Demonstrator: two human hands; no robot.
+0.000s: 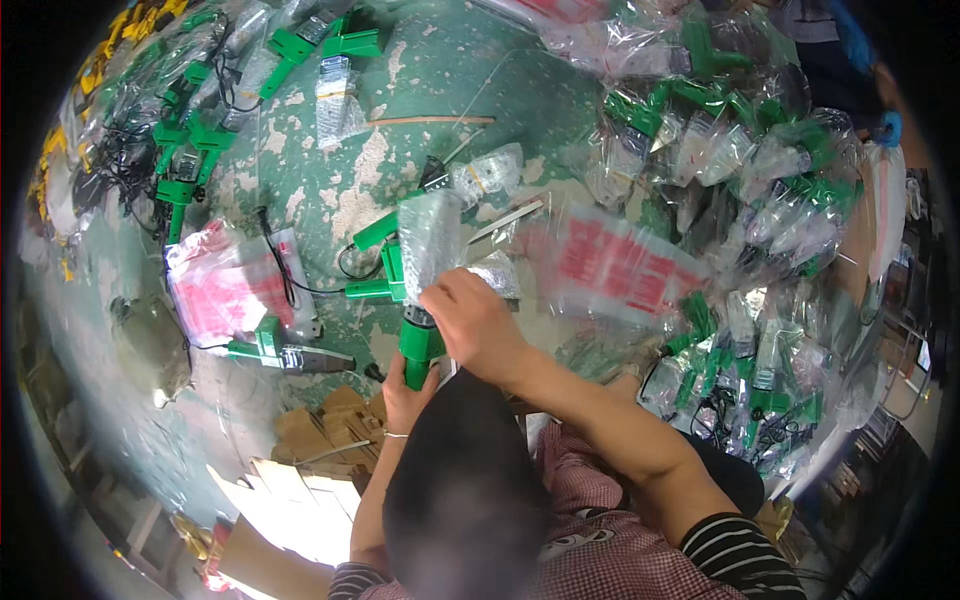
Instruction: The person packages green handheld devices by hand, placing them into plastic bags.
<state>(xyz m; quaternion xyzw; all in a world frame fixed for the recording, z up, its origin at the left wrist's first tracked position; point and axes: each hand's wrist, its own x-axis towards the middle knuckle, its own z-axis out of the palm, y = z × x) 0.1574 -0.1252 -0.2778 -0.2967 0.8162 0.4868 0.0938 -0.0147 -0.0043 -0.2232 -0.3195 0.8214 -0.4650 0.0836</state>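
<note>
A green corded power tool [421, 342] stands roughly upright in front of me. My left hand [405, 402] is closed around its lower green end. At its top, a bubble-wrap sleeve [430, 240] covers the upper part. My right hand [472, 325] pinches the lower edge of that sleeve, just above the green body. Just beyond lie more green tool parts [375, 232] with a black cable, and a small bubble-wrapped piece [487, 172]. Another green tool [268, 343] with a metal end rests to the left of my hands.
Clear bags with red print [625, 262] lie right of my hands; more printed bags [235, 285] lie left. Plastic-wrapped green tools [740, 140] heap up at the right. Unwrapped green tools [180, 190] with cables sit far left. Cardboard pieces [325, 432] lie near my left forearm.
</note>
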